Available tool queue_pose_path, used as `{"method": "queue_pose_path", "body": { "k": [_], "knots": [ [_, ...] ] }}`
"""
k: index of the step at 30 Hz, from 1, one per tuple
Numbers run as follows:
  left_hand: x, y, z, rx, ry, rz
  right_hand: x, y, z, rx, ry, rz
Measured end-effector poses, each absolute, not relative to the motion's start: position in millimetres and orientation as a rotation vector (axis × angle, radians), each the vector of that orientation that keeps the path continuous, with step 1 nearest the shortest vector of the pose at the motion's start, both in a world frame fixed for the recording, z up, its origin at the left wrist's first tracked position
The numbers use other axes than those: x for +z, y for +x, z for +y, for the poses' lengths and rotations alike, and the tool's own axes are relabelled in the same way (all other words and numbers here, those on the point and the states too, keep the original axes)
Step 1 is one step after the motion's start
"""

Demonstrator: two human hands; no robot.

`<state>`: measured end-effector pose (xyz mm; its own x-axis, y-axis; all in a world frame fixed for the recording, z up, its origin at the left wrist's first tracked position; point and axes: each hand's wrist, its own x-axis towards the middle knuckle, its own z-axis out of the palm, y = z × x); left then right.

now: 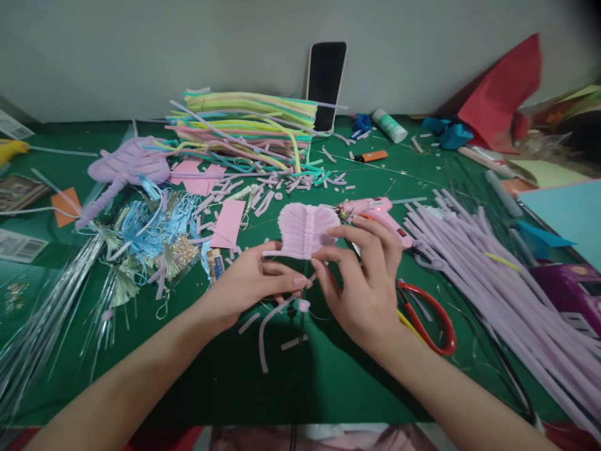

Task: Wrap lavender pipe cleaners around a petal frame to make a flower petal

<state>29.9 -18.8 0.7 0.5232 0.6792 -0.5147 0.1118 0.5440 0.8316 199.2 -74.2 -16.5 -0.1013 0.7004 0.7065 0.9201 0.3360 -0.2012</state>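
Both of my hands hold a fan-shaped piece made of lilac pipe cleaners point(306, 229) just above the green mat point(328, 376). My left hand point(251, 283) pinches its lower edge and stem from the left. My right hand point(364, 275) grips its right side, fingers curled over the edge. A loose lilac pipe cleaner point(268, 326) trails down from the piece onto the mat. A pink glue gun point(378, 210) lies right behind my right hand.
Red-handled scissors point(429, 316) lie right of my right hand. A bundle of lilac pipe cleaners point(488, 275) fills the right side, a multicoloured stack point(244, 125) sits at the back. A phone point(325, 84) leans on the wall. A finished lilac fan point(124, 166) and tassels point(145, 238) are left.
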Motion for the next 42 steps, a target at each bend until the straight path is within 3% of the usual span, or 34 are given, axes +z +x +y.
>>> {"method": "queue_pose_path", "body": {
  "k": [5,9,12,17,19,42],
  "knots": [
    [2,30,-18,0.413,0.965,0.97,-13,200,-75,-0.38,-1.406,-1.861],
    [1,27,-17,0.456,1.001,0.965,-10,203,-78,-0.124,-1.433,-1.689],
    [1,25,-17,0.487,1.021,0.937,-9,207,-77,0.306,-1.446,-1.384],
    [1,26,-18,0.5,1.028,0.874,-4,212,-71,1.427,-1.335,-1.074],
    [2,27,-19,0.489,1.039,0.854,-2,211,-70,1.64,-1.262,-1.047],
    [5,34,-24,0.458,1.106,0.889,4,207,-68,1.578,-1.207,-0.897]
  ]
}}
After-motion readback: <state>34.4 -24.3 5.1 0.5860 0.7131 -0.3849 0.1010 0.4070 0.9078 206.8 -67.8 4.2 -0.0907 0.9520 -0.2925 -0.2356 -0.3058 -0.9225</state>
